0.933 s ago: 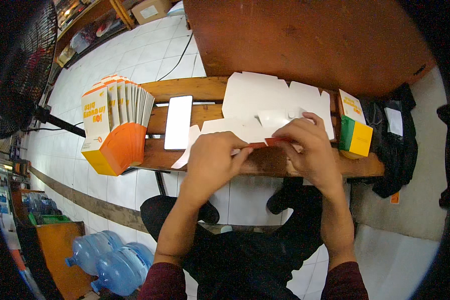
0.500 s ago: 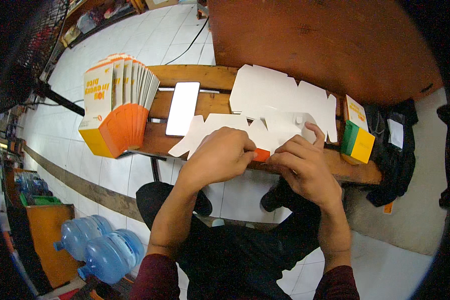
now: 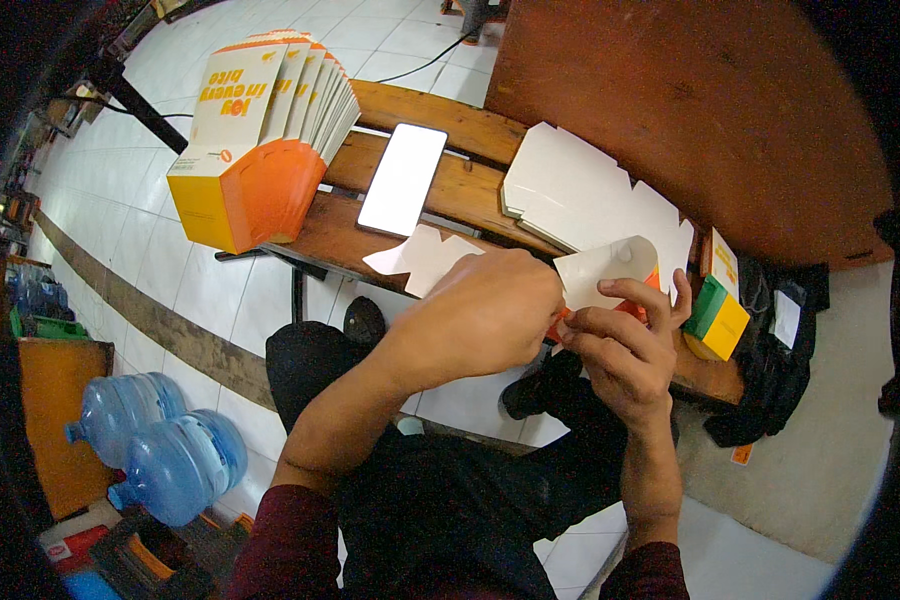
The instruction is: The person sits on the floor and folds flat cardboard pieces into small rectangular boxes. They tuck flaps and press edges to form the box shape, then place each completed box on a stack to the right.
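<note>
Both my hands work on one flat carton blank (image 3: 607, 265), white on one face and orange on the other, over the bench's front edge. My left hand (image 3: 490, 312) is closed on its orange edge, back of the hand up, hiding much of the sheet. My right hand (image 3: 628, 352) pinches the blank close by, with its other fingers raised. The right part of the blank curls upward, while a notched white flap shows left of my left hand. Beyond it lies a stack of white die-cut blanks (image 3: 575, 190).
Fanned orange, yellow and white cartons (image 3: 255, 120) stand at the bench's left end. A bright-screened phone (image 3: 403, 178) lies on the slatted wooden bench (image 3: 470, 185). At right are a green-and-yellow carton (image 3: 718, 310) and dark cloth (image 3: 770, 370). Blue water bottles (image 3: 185, 460) lie lower left.
My view has shifted, tilting the bench in the picture. My hands have come closer together, and the blank's right part now curls up, showing more orange beside my right fingers.
</note>
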The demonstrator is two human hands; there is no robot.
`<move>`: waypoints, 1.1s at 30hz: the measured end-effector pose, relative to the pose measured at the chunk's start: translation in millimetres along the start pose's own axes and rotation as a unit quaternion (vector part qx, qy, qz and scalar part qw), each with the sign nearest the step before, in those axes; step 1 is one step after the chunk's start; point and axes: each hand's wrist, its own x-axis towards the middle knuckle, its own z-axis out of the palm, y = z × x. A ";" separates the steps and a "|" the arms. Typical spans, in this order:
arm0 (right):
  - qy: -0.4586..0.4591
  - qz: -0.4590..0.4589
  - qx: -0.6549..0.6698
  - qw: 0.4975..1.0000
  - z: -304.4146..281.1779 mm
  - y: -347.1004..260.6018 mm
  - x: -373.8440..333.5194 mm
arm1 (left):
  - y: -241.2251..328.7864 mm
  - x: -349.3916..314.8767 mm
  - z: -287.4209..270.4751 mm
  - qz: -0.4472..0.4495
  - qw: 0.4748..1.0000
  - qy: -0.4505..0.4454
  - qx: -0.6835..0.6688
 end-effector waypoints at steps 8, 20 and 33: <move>0.011 0.019 -0.017 1.000 4.5 -2.2 1.3 | 1.9 -5.0 1.3 0.026 0.998 0.051 -0.003; 0.106 0.090 0.151 0.979 -7.8 28.9 -3.8 | 8.7 1.2 11.2 0.115 0.984 0.129 -0.035; -0.100 0.435 0.450 0.773 -59.4 113.6 -44.7 | 40.5 11.7 50.9 0.194 0.960 0.117 0.166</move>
